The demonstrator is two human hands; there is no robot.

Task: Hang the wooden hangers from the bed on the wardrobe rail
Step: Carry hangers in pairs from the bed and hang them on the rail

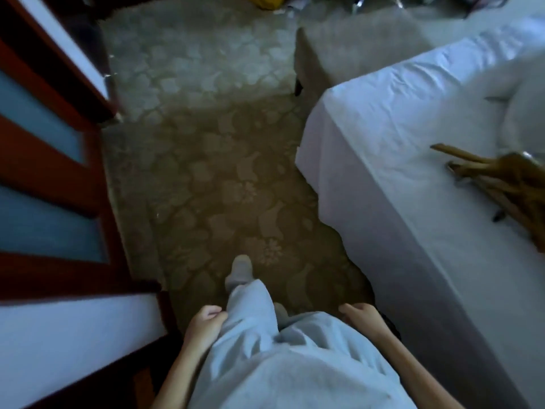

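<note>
While hangers (501,184) lie piled on one bed (398,149), count unclear in blur, left hand (205,321) loosely curled, empty, right hand (361,315) loosely spread, empty.

No readable text, label, brand, number or sign anywhere

Dim and bluish overall, brighter on the carpet (200,63) far beyond the fingertips, shadowed just ahead of them. Soft with motion blur throughout, bent by wide-angle distortion toward the edges.
</note>
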